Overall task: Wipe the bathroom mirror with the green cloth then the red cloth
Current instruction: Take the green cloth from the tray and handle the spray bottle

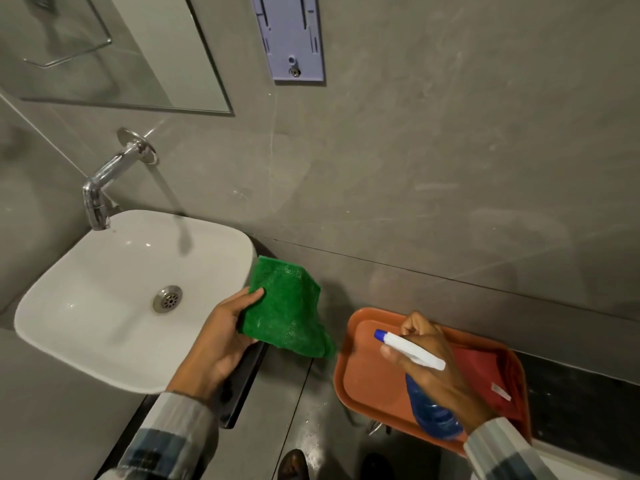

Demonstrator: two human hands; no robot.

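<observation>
Mirror (104, 46): up-left of both hands, L nearer.
L hand (221, 337): clamped on green cloth (287, 313).
R hand (440, 372): clamped on sprayer (412, 351), nozzle aimed left.

Bright green cloth (289, 308), red cloth (491, 372) on an orange tray (367, 368), white-and-blue spray bottle (420, 382), white sink (131, 292), grey walls (450, 150), striped grey sleeves (173, 441).

Grey-striped sleeves (173, 434) with blue patches
</observation>
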